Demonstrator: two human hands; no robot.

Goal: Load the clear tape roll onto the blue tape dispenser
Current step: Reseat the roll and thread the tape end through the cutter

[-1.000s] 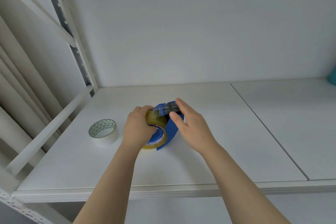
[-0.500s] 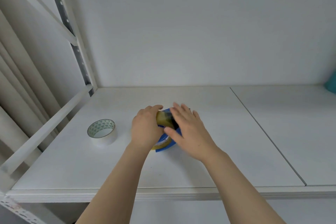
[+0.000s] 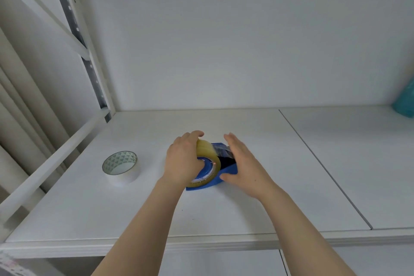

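The clear, yellowish tape roll (image 3: 207,151) stands on edge in the blue tape dispenser (image 3: 227,171), which rests on the white shelf (image 3: 224,213). My left hand (image 3: 182,160) wraps around the roll from the left, thumb over its top. My right hand (image 3: 243,163) lies against the dispenser's right side, fingers straight and thumb at its lower edge. A strip of clear tape (image 3: 220,150) runs from the roll toward the dispenser's front, partly hidden by my right hand.
A white tape roll (image 3: 121,167) with a triangle-patterned core lies flat on the shelf to the left. A teal object (image 3: 405,101) sits at the far right edge. Shelf posts and a diagonal rail stand on the left; a seam splits the shelf boards.
My right hand has slid off the top of the roll and dispenser to the dispenser's right side. The dispenser now sits lower on the shelf. My left hand kept its hold.
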